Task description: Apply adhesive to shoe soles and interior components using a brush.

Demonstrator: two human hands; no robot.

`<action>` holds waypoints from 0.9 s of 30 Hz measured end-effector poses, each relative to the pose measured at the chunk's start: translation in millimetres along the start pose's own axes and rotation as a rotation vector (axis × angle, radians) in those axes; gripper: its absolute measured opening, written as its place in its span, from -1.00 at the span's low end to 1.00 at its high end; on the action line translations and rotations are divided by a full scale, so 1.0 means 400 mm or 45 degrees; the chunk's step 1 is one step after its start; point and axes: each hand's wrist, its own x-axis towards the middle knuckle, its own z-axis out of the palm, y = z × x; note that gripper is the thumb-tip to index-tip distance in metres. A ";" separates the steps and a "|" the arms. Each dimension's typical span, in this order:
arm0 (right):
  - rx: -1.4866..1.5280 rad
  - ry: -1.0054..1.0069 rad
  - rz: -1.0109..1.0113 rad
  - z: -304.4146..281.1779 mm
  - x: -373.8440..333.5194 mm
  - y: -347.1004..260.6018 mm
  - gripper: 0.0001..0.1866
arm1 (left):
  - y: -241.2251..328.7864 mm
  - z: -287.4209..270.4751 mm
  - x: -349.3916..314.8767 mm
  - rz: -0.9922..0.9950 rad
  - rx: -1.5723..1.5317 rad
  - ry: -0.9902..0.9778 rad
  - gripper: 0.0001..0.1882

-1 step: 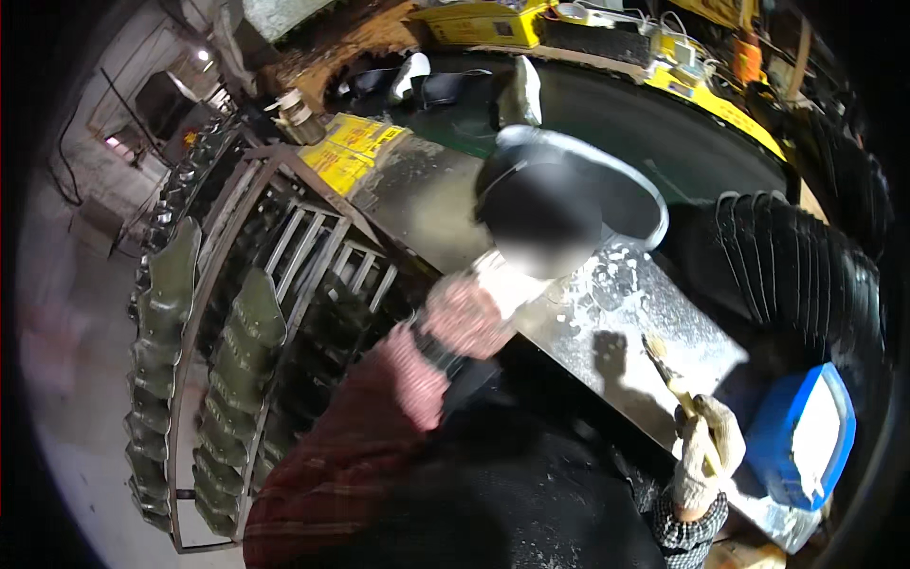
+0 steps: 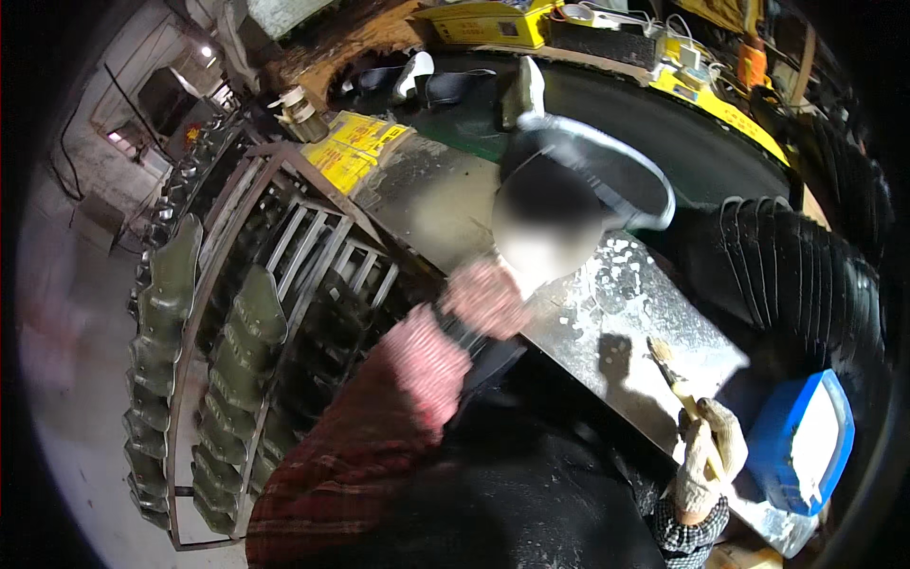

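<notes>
In the middle, my left hand (image 2: pixel 485 296), in a reddish sleeve, is closed on a black shoe upper (image 2: pixel 626 175) with a white rim, held above the worn metal bench top (image 2: pixel 578 327). A blurred patch covers its fingers and part of the upper. At the lower right, my right hand (image 2: pixel 709 450), in a pale knit glove, grips a brush (image 2: pixel 661 350) by its handle, bristles pointing up and left over the bench. Right of that hand stands a blue tub (image 2: pixel 787 465) with white paste (image 2: pixel 821 441) in it.
Left of the bench, a metal rack (image 2: pixel 180 379) bears stacks of curved dark green pieces (image 2: pixel 242 351). Black pieces with pale edges (image 2: pixel 787 261) are stacked at the right. Behind lies a dark surface with white-edged pieces, a yellow box (image 2: pixel 483 24) and a jar (image 2: pixel 301 116).
My left hand and the black shoe upper have shifted slightly to the right, and the upper has tilted a little. My right hand with the brush has barely moved.
</notes>
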 end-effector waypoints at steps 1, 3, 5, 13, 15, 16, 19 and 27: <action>-0.044 0.005 0.006 0.000 0.002 0.009 -0.72 | -0.008 -0.004 0.063 -0.263 0.133 -0.385 -0.55; -0.080 -0.037 -0.034 0.004 0.013 -0.007 -0.72 | -0.059 0.016 0.131 0.094 -0.395 0.043 -0.47; 0.186 -0.020 0.125 0.037 0.027 -0.074 -0.72 | -0.054 0.032 0.087 -0.100 -1.443 0.060 -0.50; 0.041 -0.155 0.222 0.122 0.045 -0.109 -0.74 | -0.192 0.031 -0.520 -0.744 -2.257 0.759 -0.71; 0.018 -0.067 0.259 0.157 0.054 -0.124 -0.73 | -0.340 0.099 -0.712 -0.868 -1.948 1.314 -0.67; -0.007 -0.073 0.276 0.152 0.056 -0.111 -0.73 | -0.381 0.085 -0.742 -1.154 -1.535 1.385 -0.62; -0.055 0.001 0.302 0.193 0.057 -0.144 -0.74 | -0.545 0.075 -0.774 -1.643 -0.902 1.316 -0.46; -0.193 -0.096 0.179 0.215 0.030 -0.207 -0.80 | -0.733 0.088 -0.740 -1.652 -1.739 1.637 -0.37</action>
